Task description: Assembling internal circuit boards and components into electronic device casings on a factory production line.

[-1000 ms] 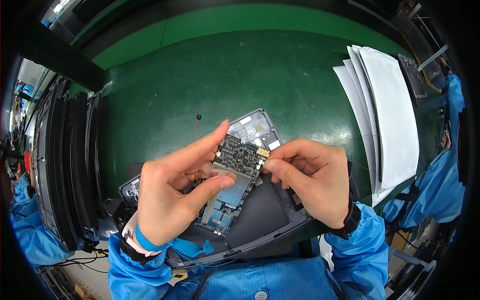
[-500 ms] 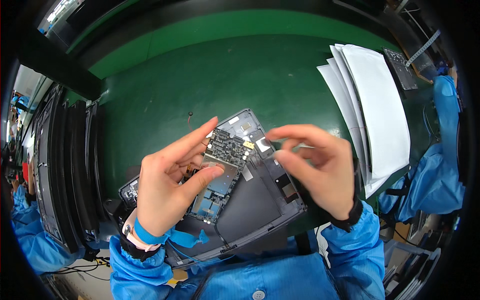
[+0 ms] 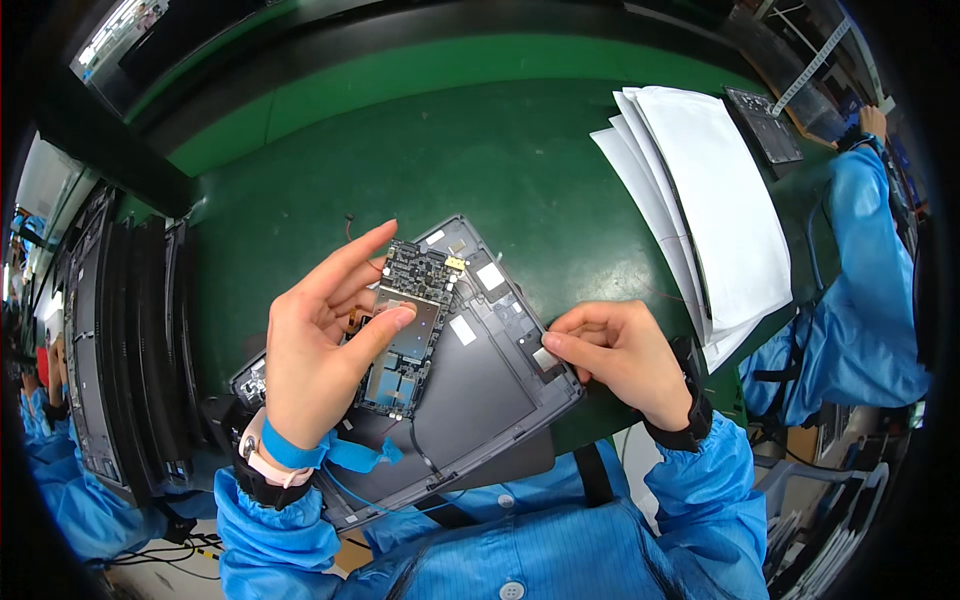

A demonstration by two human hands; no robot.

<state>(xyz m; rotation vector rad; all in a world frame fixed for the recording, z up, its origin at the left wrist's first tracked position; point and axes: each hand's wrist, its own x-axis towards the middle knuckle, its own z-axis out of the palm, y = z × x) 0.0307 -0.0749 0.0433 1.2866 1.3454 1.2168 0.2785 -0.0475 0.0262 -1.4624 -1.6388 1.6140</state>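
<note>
A bare circuit board (image 3: 425, 300) with a silver plate and a blue section is gripped in my left hand (image 3: 318, 345), thumb across its face. The board hangs tilted above a grey device casing (image 3: 485, 375), which lies slanted on the bench with its inner side up. At the casing's right edge, my right hand (image 3: 632, 355) is closed, thumb and index finger pressed together. Those fingertips meet the rim beside a black module with a silvery patch (image 3: 538, 350); what they pinch, if anything, is hidden. A thin cable (image 3: 424, 455) crosses the casing's lower part.
White sheets or sleeves (image 3: 715, 200) are stacked on the green bench (image 3: 500, 150) at the right. Behind them lies a dark panel (image 3: 763, 125). Several dark panels (image 3: 115, 340) stand upright at the left. Another person's blue sleeve (image 3: 860, 230) is at the far right.
My right hand has come down from above the casing's upper right to its right edge, and its fingers have closed. My left hand still holds the board. The whole view has shifted slightly.
</note>
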